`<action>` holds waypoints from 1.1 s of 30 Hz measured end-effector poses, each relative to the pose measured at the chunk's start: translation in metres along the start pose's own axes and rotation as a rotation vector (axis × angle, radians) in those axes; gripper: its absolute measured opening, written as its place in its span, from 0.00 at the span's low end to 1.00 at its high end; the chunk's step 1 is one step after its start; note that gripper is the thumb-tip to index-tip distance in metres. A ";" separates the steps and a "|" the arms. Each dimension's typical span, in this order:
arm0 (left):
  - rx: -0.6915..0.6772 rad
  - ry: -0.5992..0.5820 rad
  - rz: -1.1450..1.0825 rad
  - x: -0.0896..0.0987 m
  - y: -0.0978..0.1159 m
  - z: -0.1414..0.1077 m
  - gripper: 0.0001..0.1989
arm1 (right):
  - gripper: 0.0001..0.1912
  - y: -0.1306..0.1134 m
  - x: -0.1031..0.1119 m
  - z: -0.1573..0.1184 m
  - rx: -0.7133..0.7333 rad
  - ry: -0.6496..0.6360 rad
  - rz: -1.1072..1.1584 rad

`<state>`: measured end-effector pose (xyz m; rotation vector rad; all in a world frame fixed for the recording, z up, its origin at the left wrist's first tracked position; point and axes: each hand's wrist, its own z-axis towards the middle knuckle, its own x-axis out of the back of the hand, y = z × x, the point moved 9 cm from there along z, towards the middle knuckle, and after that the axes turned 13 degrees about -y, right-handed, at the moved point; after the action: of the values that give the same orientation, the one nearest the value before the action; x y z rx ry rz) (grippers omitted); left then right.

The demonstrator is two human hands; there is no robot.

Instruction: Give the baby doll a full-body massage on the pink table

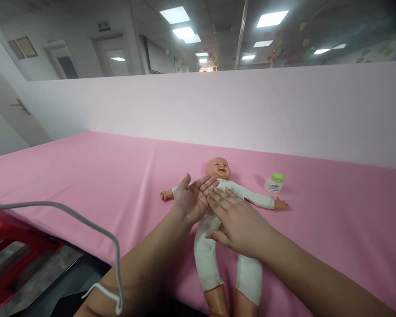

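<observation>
Both of your hands are over the doll [218,229], and both are flat with nothing held in them. Your left hand [193,198] is turned palm up, with the fingers straight and pointing toward the doll's head. Your right hand [239,222] is palm down, its fingers spread a little and its fingertips resting on the open left palm. Your two arms come in low from the near edge and meet above the doll's chest.

Under your hands the doll lies on its back on the pink sheet [86,176]. It wears a white suit, and its arms stick out to each side. Its legs point back toward you, below your right wrist.

Past your right hand, near the doll's far arm, stands a small bottle [274,182] with a green cap. A white cable [86,224] hangs beside your left arm.
</observation>
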<state>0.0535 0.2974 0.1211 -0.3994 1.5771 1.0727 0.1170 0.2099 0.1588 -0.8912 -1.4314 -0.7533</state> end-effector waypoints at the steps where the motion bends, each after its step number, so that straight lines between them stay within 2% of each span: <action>1: -0.004 0.018 0.005 0.003 0.001 0.001 0.35 | 0.47 -0.005 -0.001 -0.001 0.016 0.002 0.002; 5: 0.020 0.060 0.035 0.008 -0.005 0.003 0.32 | 0.44 -0.028 -0.002 -0.008 0.122 0.043 0.024; 10: 0.059 -0.010 0.013 -0.002 -0.021 -0.001 0.30 | 0.41 -0.041 0.002 -0.016 0.224 0.134 -0.031; 15: 0.087 -0.082 -0.055 -0.016 -0.030 -0.006 0.30 | 0.41 -0.028 0.003 -0.012 0.208 0.171 -0.072; 19: 0.101 -0.084 -0.076 -0.016 -0.033 -0.007 0.29 | 0.43 -0.010 -0.001 -0.006 0.090 0.190 -0.058; 23: 0.085 -0.080 -0.046 -0.010 -0.023 -0.004 0.30 | 0.47 -0.004 -0.004 -0.006 -0.006 0.173 -0.044; 29: -0.046 -0.089 -0.035 -0.004 0.010 0.002 0.31 | 0.48 -0.025 -0.004 -0.011 0.061 0.098 -0.016; 33: -0.035 -0.109 -0.014 -0.006 0.004 0.001 0.32 | 0.51 -0.038 -0.003 -0.011 0.118 0.074 -0.013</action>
<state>0.0530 0.2989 0.1280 -0.3690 1.4591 1.0939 0.0893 0.1813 0.1592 -0.7562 -1.4025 -0.6976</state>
